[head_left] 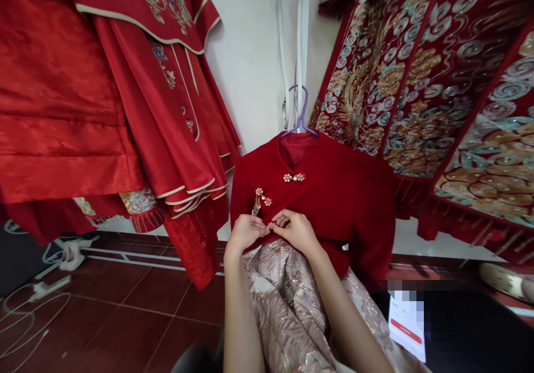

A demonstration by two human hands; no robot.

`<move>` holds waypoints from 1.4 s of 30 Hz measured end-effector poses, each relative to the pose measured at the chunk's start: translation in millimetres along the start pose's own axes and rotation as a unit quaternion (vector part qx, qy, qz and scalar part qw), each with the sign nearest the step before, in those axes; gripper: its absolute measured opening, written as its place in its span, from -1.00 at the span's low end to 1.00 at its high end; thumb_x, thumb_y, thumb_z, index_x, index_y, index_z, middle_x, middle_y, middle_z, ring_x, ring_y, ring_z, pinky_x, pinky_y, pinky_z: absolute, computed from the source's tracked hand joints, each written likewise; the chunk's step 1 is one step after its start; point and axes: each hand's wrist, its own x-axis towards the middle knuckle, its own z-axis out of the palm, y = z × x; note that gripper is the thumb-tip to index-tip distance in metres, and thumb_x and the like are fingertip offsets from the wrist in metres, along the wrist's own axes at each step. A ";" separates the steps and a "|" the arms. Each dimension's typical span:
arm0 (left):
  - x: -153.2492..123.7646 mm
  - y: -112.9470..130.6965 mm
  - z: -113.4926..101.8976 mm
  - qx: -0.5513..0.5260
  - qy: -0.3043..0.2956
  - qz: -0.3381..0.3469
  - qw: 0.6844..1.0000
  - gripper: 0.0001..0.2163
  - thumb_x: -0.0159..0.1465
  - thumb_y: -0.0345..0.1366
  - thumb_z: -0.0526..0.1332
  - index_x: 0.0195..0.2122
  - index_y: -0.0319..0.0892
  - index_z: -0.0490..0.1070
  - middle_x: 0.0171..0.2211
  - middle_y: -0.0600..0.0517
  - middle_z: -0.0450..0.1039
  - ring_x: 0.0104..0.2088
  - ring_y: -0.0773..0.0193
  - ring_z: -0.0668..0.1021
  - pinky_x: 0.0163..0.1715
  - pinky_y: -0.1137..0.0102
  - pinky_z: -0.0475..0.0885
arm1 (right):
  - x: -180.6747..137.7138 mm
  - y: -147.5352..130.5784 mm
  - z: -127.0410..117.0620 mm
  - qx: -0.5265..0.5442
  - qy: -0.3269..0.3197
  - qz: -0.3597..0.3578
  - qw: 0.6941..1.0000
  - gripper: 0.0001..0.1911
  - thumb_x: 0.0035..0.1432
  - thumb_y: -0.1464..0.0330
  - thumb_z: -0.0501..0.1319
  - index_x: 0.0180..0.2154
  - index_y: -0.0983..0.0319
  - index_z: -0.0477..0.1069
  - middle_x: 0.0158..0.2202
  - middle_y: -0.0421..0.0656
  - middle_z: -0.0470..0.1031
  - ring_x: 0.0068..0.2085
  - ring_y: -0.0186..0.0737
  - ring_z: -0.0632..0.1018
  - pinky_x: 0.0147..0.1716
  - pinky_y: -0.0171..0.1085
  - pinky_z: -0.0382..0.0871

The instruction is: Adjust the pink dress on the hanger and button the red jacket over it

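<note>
A dark red velvet jacket (334, 195) hangs on a purple hanger (302, 114) in front of me, above a pale skirt with a shiny pattern (287, 306). A flower-shaped pearl clasp (294, 177) joins the collar. Below it, at the left, sits another flower clasp (263, 197) with a beaded tassel. At the jacket's lower front edge, my left hand (249, 231) pinches one side of a small beaded clasp (270, 226). Bent fingers of my right hand (295, 231) close on its other side. The fingertips nearly meet and cover most of it, so I cannot see whether it is fastened.
Red garments (167, 100) hang at the left, and heavily embroidered ones (417, 83) at the right. A white pole (301, 39) stands behind the hanger. White cables (29, 317) and pale shoes (72, 255) lie low at the left. A lit phone screen (404, 328) shows at the lower right.
</note>
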 end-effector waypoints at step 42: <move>-5.1 -3.2 -5.9 0.109 -0.022 0.090 0.990 -0.78 -0.02 -0.26 0.39 -0.39 -0.27 0.51 -0.40 -0.07 0.58 -0.35 0.19 0.60 -0.28 0.37 0.48 | -4.3 -18.0 -12.2 0.019 -0.054 0.090 0.994 -0.94 0.03 0.45 0.25 -0.37 0.22 0.47 -0.37 -0.12 0.58 -0.31 -0.21 0.60 -0.25 -0.27 0.46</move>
